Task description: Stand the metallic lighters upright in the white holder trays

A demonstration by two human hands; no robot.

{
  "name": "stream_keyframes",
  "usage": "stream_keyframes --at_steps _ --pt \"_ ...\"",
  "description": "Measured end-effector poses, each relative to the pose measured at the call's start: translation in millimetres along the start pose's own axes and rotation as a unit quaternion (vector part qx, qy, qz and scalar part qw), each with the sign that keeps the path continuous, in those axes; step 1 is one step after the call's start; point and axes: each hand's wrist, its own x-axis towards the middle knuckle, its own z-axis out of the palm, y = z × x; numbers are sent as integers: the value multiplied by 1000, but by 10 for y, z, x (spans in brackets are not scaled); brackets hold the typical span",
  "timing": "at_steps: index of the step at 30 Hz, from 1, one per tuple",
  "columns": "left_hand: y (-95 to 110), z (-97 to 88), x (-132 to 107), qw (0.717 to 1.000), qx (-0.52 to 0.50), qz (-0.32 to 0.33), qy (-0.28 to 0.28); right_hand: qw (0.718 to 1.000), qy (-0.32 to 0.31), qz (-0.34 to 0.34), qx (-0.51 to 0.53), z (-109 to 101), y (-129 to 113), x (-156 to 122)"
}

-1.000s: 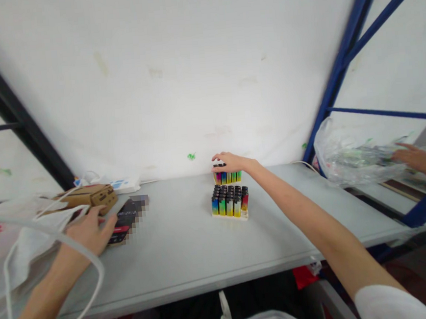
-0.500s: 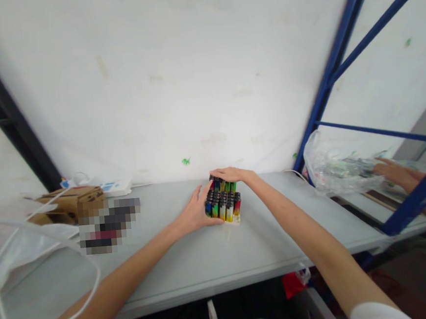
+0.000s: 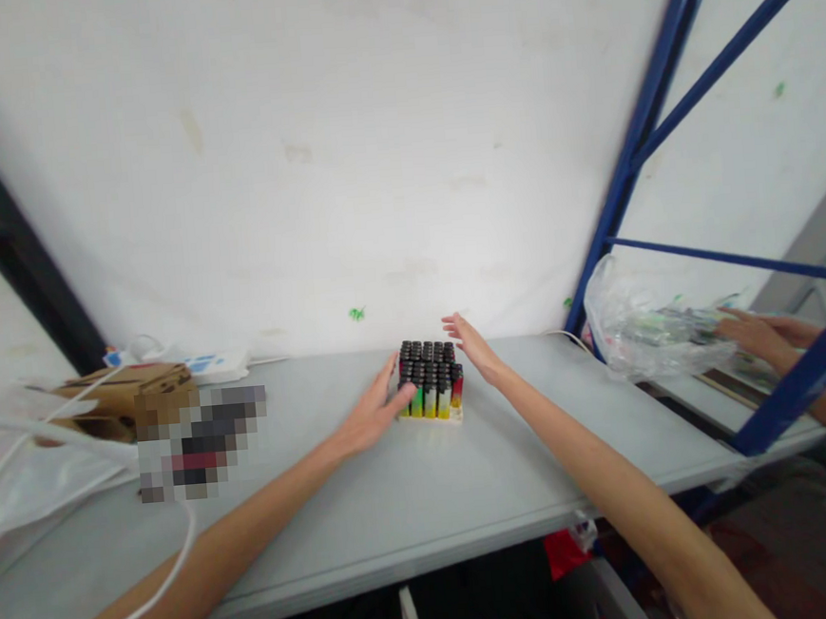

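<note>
A tray of several colourful lighters with black caps (image 3: 430, 381) stands near the back of the grey table (image 3: 399, 501), close to the white wall. My left hand (image 3: 370, 410) lies open against the tray's left side, fingers stretched toward it. On the tray's right side my right hand (image 3: 471, 345) is open, its fingers spread just beside the lighters' tops. Neither hand holds anything.
A cardboard box (image 3: 116, 398) and a white power strip (image 3: 207, 366) sit at the back left, beside a blurred dark object (image 3: 201, 441). White bag handles (image 3: 82, 564) hang at the near left. Behind a blue frame post (image 3: 630, 159), another person's hands (image 3: 751, 335) touch a clear plastic bag (image 3: 643, 329).
My left hand left the dark object at the left and came to the lighter tray. The two separate groups of lighters now stand together as one block, and my right hand has lifted off them.
</note>
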Motion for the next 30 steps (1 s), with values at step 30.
stream_keyframes --at_steps 30 --pt "-291 518 710 935 -296 -140 137 950 25 90 298 553 183 -180"
